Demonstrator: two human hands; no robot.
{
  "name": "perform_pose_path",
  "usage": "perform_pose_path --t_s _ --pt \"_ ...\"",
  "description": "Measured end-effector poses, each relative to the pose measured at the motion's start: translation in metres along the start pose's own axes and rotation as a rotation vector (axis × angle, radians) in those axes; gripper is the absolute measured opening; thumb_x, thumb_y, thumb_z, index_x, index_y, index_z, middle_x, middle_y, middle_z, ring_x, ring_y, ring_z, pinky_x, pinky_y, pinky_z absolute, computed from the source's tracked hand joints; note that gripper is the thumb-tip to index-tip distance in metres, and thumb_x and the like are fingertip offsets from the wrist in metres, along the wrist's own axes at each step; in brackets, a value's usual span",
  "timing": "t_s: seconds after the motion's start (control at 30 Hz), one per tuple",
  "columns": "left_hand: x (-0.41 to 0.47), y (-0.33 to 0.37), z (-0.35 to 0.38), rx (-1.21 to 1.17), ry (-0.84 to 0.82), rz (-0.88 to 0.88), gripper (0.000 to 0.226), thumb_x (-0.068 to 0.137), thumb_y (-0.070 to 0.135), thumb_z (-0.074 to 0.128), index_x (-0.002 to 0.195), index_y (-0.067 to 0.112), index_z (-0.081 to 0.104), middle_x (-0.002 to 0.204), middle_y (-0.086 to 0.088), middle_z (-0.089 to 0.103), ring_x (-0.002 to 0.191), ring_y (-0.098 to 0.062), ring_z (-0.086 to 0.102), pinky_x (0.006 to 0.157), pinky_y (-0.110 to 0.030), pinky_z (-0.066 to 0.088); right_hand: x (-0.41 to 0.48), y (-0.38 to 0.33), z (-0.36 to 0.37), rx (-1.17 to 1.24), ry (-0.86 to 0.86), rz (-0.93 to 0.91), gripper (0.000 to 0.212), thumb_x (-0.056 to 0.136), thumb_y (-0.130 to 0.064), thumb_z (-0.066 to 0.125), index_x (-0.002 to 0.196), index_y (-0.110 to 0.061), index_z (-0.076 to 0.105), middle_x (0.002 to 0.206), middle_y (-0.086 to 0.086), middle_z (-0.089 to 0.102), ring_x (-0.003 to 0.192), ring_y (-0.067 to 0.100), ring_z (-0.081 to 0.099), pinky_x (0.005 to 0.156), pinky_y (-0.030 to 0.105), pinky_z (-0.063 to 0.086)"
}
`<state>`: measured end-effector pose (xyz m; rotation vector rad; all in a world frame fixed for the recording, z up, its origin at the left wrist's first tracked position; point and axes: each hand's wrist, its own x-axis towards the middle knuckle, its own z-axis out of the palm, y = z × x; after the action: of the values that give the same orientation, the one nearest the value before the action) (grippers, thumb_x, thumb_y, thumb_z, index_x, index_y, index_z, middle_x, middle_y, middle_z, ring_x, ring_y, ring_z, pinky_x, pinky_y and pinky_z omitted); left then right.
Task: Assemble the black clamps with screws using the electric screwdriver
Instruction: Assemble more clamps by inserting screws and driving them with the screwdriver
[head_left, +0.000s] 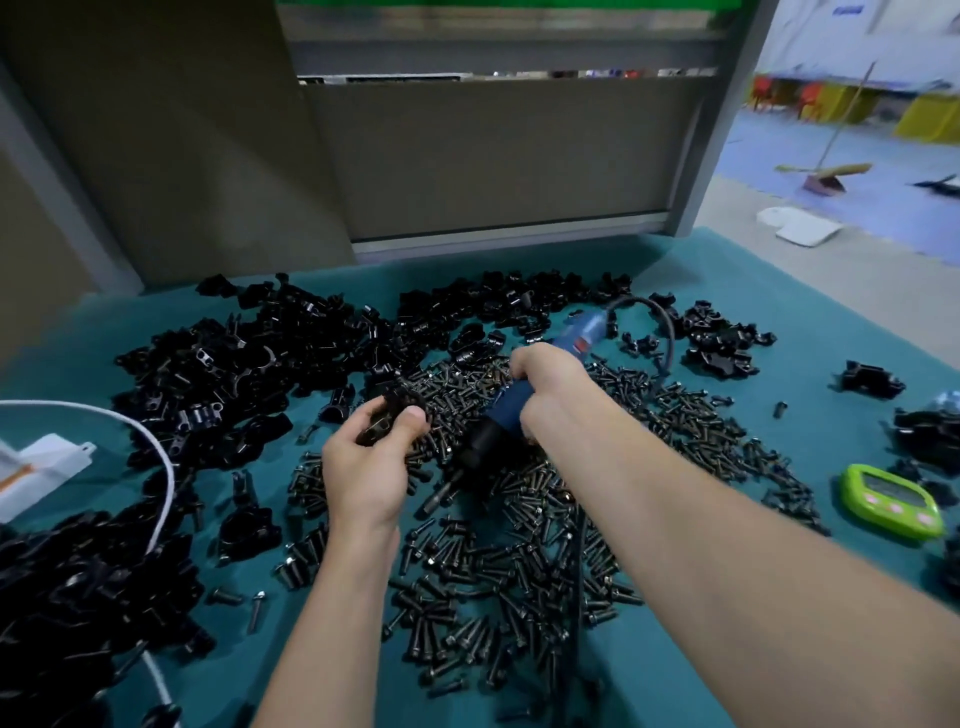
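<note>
Head view, mid-worktop (810, 322): grips black clamp (387, 415) in left hand (363, 467), fingers (356, 421) curled round it, above the screws (519, 545). Clenches electric screwdriver (506, 410) in right hand (545, 384), just beside; slants far-right to near-left, bit (439, 498) nearward of clamp.

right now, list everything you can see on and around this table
clamps: many, black, heaped along the far side and left of the table
held clamp: one, black, in the left hand
screws: many, dark, spread over the middle
electric screwdriver: one, blue and black, in the right hand, tip angled down-left
timer: one, green, right edge
white cable: one, white, left side
white box: one, white, left edge
table cover: one, teal, under everything
broom: one, tan, floor at far right
left hand: one, bare, grips the held clamp
right hand: one, bare, grips the electric screwdriver
</note>
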<state>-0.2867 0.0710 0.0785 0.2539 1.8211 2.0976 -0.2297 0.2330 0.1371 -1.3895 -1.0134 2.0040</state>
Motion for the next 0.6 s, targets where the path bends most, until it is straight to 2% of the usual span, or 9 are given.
perform_pose_path --t_s 0.03,0.1,0.2,0.3,0.43,0.53,0.6 --pt "-0.001 0.001 0.000 -0.006 -0.004 -0.007 0.032 0.089 0.020 0.082 0.120 0.019 0.075 0.093 0.005 0.082 0.102 -0.020 0.075 0.101 -0.040 0.055 0.000 0.002 -0.008 0.071 0.019 0.011 0.024 0.088 -0.002 0.061 0.108 -0.007 0.047 0.089 0.009 0.048 0.073 0.026 0.050 0.071 0.034 0.051" --pt "-0.001 0.004 0.000 -0.014 -0.006 -0.011 0.034 0.086 0.017 0.084 0.118 0.021 0.074 0.091 0.003 0.082 0.101 -0.023 0.076 0.101 -0.044 0.055 -0.006 0.006 -0.021 0.193 -0.074 0.036 0.019 0.085 -0.004 0.064 0.100 -0.009 0.053 0.091 0.012 0.059 0.080 0.031 0.065 0.083 0.047 0.059" --pt "-0.004 0.004 0.000 -0.035 -0.036 -0.015 0.034 0.082 0.015 0.086 0.112 0.024 0.072 0.095 0.001 0.082 0.101 -0.026 0.077 0.096 -0.040 0.054 -0.009 0.003 -0.042 0.342 -0.299 -0.025 0.010 0.087 -0.008 0.064 0.086 -0.007 0.054 0.073 0.010 0.062 0.071 0.032 0.071 0.069 0.046 0.064" --pt "-0.006 0.003 0.005 -0.076 -0.082 -0.019 0.024 0.087 0.009 0.080 0.109 0.016 0.074 0.097 -0.004 0.082 0.097 -0.025 0.079 0.093 -0.040 0.057 -0.003 -0.006 -0.053 0.524 -0.415 -0.029 0.012 0.083 -0.007 0.064 0.090 -0.008 0.054 0.067 0.005 0.057 0.055 0.021 0.059 0.057 0.035 0.058" --pt "-0.008 0.002 0.008 -0.093 -0.098 -0.022 0.028 0.091 -0.002 0.073 0.094 0.025 0.068 0.095 -0.005 0.082 0.095 -0.027 0.079 0.090 -0.037 0.055 0.007 -0.011 -0.050 0.667 -0.405 -0.074 0.014 0.087 -0.004 0.067 0.088 -0.010 0.054 0.064 0.002 0.052 0.050 0.016 0.052 0.050 0.028 0.049" --pt "-0.010 0.003 0.007 -0.074 -0.122 -0.042 0.033 0.092 -0.005 0.070 0.091 0.027 0.066 0.093 -0.006 0.082 0.091 -0.023 0.079 0.096 -0.041 0.053 0.018 -0.006 -0.048 0.689 -0.330 -0.107 0.016 0.091 -0.004 0.068 0.085 -0.009 0.054 0.061 0.002 0.052 0.048 0.016 0.052 0.049 0.027 0.048" --pt "-0.010 0.004 0.006 -0.076 -0.141 -0.051 0.033 0.091 -0.007 0.070 0.091 0.026 0.066 0.091 -0.006 0.082 0.086 -0.020 0.079 0.094 -0.040 0.051 0.024 -0.006 -0.048 0.757 -0.307 -0.105 0.017 0.091 0.000 0.065 0.085 -0.009 0.052 0.060 0.003 0.051 0.047 0.016 0.051 0.049 0.027 0.047"
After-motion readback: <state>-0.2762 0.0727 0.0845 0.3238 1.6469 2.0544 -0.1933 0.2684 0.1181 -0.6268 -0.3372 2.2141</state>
